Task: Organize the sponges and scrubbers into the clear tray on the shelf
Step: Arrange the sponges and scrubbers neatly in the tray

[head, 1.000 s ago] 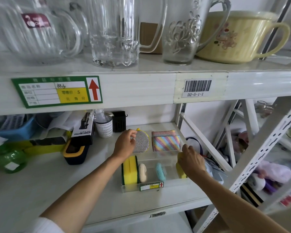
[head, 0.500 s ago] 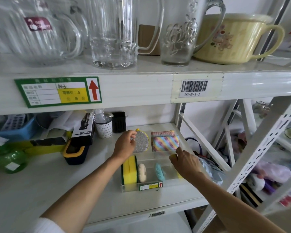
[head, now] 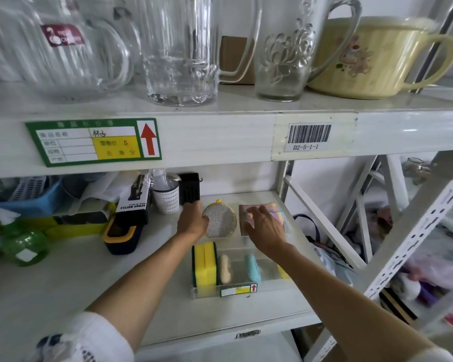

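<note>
Gripping round silver scrubber [head: 220, 218]: left hand [head: 192, 222]; right hand [head: 264, 228] fingers spread, hiding striped cloth [head: 277, 214].

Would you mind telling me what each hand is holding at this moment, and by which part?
The left hand grips the round silver scrubber by its left edge; the right hand rests open on the striped sponge cloth, not gripping.

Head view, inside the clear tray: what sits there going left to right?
Yellow-and-green sponge → beige oval scrubber → light blue scrubber → yellow sponge at the right end, mostly hidden by the right forearm.
</note>
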